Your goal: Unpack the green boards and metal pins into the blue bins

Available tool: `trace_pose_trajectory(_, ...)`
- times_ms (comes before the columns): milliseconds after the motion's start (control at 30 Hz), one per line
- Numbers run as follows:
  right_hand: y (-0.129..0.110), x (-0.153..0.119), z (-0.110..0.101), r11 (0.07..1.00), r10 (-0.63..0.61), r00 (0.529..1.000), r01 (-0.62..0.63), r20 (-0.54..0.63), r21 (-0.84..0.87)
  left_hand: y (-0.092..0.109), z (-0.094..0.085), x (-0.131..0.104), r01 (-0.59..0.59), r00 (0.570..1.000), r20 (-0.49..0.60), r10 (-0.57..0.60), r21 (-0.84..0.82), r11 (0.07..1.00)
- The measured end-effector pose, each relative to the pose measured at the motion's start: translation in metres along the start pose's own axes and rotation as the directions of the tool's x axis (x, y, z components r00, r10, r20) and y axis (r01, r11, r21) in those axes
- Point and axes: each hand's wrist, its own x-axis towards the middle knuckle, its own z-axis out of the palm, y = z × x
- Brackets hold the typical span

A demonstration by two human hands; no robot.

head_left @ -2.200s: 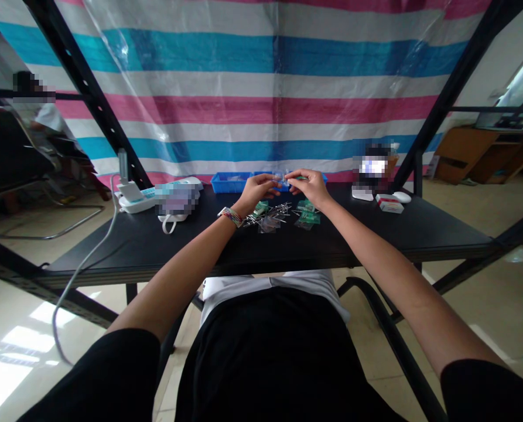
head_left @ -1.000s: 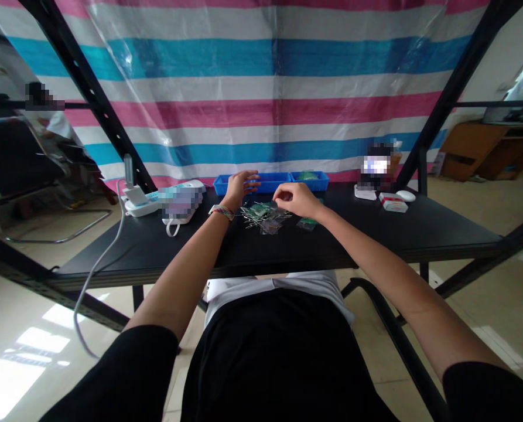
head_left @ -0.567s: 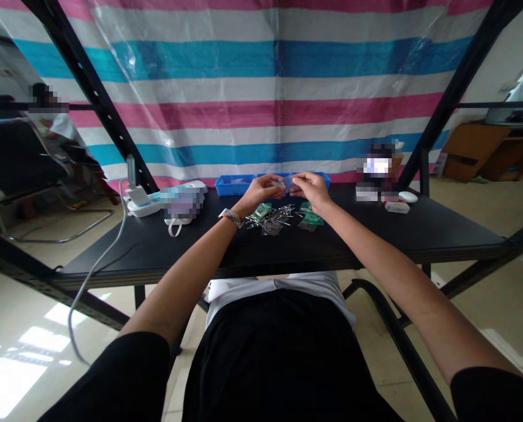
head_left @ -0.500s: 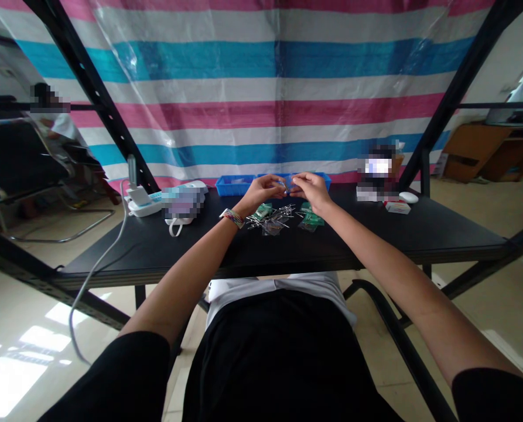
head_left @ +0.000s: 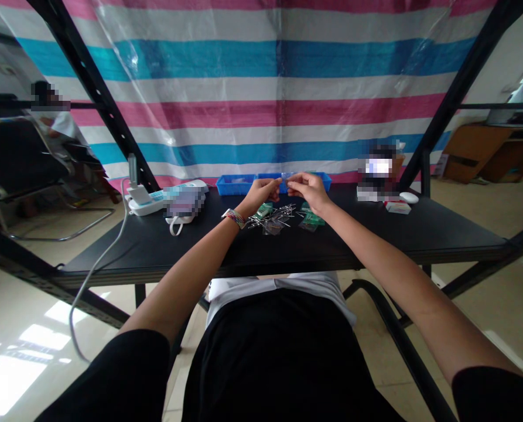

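Observation:
Over the black table (head_left: pixel 182 249), my left hand (head_left: pixel 263 194) and my right hand (head_left: pixel 308 190) are raised close together, fingers pinched. Something small and clear shows between them, too small to make out. Just behind the hands stands a blue tray (head_left: pixel 235 185), partly hidden by them. Below my left hand lies a pile of thin metal pieces (head_left: pixel 279 218) with a green packet (head_left: pixel 263 210) at its back edge. Under my right hand are more green packets (head_left: pixel 311 218) in clear plastic.
A white power strip (head_left: pixel 149 205) with a grey cable and a blurred pouch (head_left: pixel 184 204) lie at the left. At the right are a blurred device (head_left: pixel 378 170), a small box (head_left: pixel 397 207) and a white mouse (head_left: pixel 409 197). A person (head_left: pixel 65 126) sits beyond the frame.
The fingers of my left hand have curled in more, and both hands have shifted slightly. The pile and packets have not moved.

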Motion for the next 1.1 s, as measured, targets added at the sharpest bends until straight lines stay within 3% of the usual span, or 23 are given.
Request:
trace_pose_trajectory(133, -0.0001, 0.0001, 0.0007, 0.990, -0.121, 0.992, 0.122, 0.020, -0.075, -0.0003, -0.0004, 0.0019, 0.079, 0.995, 0.061, -0.076, -0.054, 0.995)
trace_pose_trajectory(267, 0.0016, -0.0001, 0.0007, 0.982, -0.154, 0.986, 0.159, 0.057, -0.099, 0.0005, -0.0013, 0.0011, 0.072, 0.995, 0.071, -0.064, -0.113, 0.991)
trace_pose_trajectory(467, 0.0017, -0.0007, -0.0022, 0.992, -0.112, 0.992, 0.115, 0.049, -0.057, -0.0012, -0.0030, -0.0005, 0.020, 0.999, 0.033, -0.018, -0.062, 0.998)
trace_pose_trajectory(700, -0.0007, 0.0005, -0.0052, 0.999, 0.029, 0.999, -0.031, 0.045, 0.032, -0.0027, -0.0028, 0.0004, -0.080, 0.996, -0.039, 0.080, 0.002, 0.997)
trace_pose_trajectory(900, -0.0054, -0.0050, -0.0007, 0.995, 0.102, 0.991, -0.103, 0.085, 0.007, -0.0043, -0.0030, 0.0024, -0.145, 0.989, -0.017, 0.144, -0.023, 0.989)
trace_pose_trajectory(1100, -0.0056, -0.0069, 0.0025, 0.996, 0.093, 0.992, -0.094, 0.084, 0.008, -0.0033, -0.0030, 0.0020, -0.137, 0.991, -0.005, 0.137, -0.022, 0.990)
